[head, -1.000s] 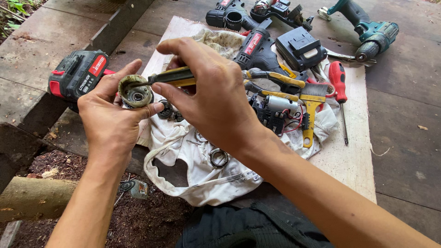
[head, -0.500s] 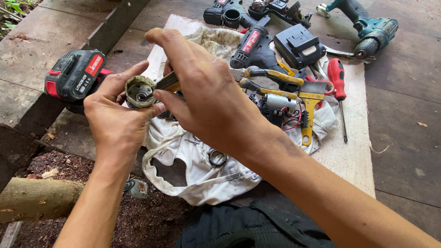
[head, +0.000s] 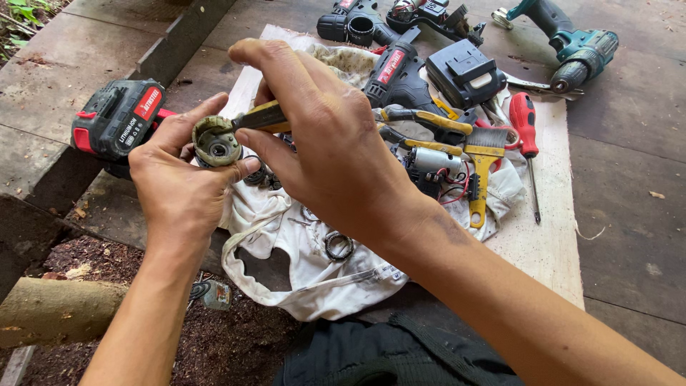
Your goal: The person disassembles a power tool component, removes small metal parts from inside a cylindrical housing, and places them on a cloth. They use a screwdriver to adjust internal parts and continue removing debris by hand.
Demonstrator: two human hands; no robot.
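I see a small round metal part [head: 216, 145], dirty and grey, with a hole in its middle. It is up in the air, over the left edge of a white cloth [head: 300, 243]. My left hand [head: 187, 187] pinches it, with the thumb on one side and the fingers curled around the other. My right hand [head: 325, 143] is just beside it and squeezes a tool with a yellow handle [head: 263, 116] between thumb and fingers. The tip of that tool touches the top of the round part. I cannot tell what kind of tool it is, because the hand hides most of it.

Under my hands the cloth lies on a pale board [head: 550, 236]. A little metal ring [head: 339, 245] sits on the cloth, near my right wrist. To the left of my left hand is a red and black battery pack [head: 118, 118]. Past my right hand I see a small grey motor with wires [head: 436, 163], a yellow paint brush [head: 483, 168] and a red screwdriver [head: 526, 132]. Farther up there is a black battery [head: 468, 71] and a black drill body [head: 400, 71]. A teal drill [head: 572, 43] lies on the dark wooden floor, well apart from my hands. Down at the bottom left is a log [head: 61, 311] on the dirt.
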